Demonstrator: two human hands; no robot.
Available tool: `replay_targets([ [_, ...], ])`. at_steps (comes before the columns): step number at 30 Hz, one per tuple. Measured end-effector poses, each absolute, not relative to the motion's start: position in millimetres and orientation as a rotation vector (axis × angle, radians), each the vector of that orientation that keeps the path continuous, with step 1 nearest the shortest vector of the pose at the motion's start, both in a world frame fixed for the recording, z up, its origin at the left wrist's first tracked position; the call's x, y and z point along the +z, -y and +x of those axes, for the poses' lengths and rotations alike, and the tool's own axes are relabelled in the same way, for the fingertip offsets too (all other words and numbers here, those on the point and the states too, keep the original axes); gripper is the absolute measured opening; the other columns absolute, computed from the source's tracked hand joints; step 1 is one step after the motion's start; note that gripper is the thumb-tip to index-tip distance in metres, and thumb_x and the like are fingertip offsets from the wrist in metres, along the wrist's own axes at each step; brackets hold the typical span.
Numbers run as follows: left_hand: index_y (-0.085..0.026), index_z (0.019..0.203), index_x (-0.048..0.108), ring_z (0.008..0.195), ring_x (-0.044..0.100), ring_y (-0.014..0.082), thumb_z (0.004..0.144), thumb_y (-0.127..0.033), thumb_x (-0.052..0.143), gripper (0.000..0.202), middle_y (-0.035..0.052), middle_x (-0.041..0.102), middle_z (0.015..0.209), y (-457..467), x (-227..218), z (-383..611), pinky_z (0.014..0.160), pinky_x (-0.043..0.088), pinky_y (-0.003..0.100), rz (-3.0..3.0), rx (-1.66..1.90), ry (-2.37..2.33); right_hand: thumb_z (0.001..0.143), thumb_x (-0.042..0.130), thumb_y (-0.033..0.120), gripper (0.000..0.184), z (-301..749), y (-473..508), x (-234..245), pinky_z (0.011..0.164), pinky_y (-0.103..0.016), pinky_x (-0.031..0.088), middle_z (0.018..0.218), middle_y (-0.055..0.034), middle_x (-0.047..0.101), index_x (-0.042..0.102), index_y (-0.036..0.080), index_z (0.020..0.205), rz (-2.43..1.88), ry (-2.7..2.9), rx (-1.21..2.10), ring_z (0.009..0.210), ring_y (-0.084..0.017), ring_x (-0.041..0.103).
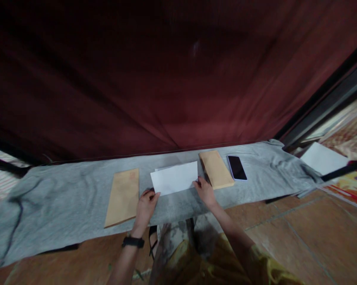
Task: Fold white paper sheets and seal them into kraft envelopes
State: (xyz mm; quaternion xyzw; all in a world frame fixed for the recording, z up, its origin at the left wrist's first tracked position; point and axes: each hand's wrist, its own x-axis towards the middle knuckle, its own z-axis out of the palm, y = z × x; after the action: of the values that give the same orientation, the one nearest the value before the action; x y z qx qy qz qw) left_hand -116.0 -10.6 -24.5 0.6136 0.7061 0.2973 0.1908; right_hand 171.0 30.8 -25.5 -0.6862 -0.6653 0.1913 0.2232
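Observation:
A white sheet of paper point(175, 179), long and narrow as if folded, is held between my two hands above the grey cloth. My left hand point(147, 204), with a dark band on its wrist, pinches the lower left corner. At the lower right corner, my right hand point(204, 190) grips the paper with thumb and fingers. Another white edge shows just behind the sheet. To the left lies a flat brown envelope point(123, 196) with faint red print near its top. On the right, close to my right hand, is a thick stack of brown envelopes point(217, 168).
A phone point(237, 168) with a dark screen lies right of the stack. The grey cloth point(68, 202) covers a narrow bench against a dark red curtain point(166, 99). Dark metal bars stand at both ends. A white box point(323, 159) is beyond the right end.

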Motion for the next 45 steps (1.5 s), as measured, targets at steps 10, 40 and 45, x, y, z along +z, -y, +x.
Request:
replay_targets([
  [10, -0.019, 0.081, 0.07, 0.081, 0.068, 0.0208, 0.092, -0.042, 0.053, 0.03, 0.0081, 0.071, 0.092, 2, -13, -106, 0.076, 0.049, 0.031, 1.688, 0.462, -2.208, 0.102, 0.051, 0.037, 0.034, 164, -40, -22, 0.081, -0.024, 0.051, 0.114, -0.0088, 0.075, 0.058, 0.02, 0.131, -2.047, 1.899, 0.468, 0.099, -0.02, 0.073],
  [40, -0.016, 0.106, 0.064, 0.094, 0.067, 0.026, 0.091, -0.034, 0.055, 0.025, 0.0123, 0.069, 0.103, 3, 1, -86, 0.083, 0.051, 0.036, 1.761, 0.381, -2.393, 0.104, 0.037, 0.034, 0.043, 150, -35, -29, 0.069, -0.031, 0.055, 0.122, -0.0182, 0.065, 0.05, 0.018, 0.142, -2.071, 2.039, 0.163, 0.082, -0.023, 0.072],
  [45, -0.015, 0.133, 0.057, 0.133, 0.051, 0.0293, 0.096, -0.025, 0.044, 0.04, 0.0165, 0.057, 0.14, 15, -15, -49, 0.11, 0.042, 0.045, 2.177, 0.686, -2.062, 0.105, 0.035, 0.032, 0.042, 150, -32, -28, 0.068, -0.031, 0.054, 0.12, -0.0163, 0.063, 0.05, 0.018, 0.141, -2.072, 2.059, 0.135, 0.08, -0.021, 0.071],
])
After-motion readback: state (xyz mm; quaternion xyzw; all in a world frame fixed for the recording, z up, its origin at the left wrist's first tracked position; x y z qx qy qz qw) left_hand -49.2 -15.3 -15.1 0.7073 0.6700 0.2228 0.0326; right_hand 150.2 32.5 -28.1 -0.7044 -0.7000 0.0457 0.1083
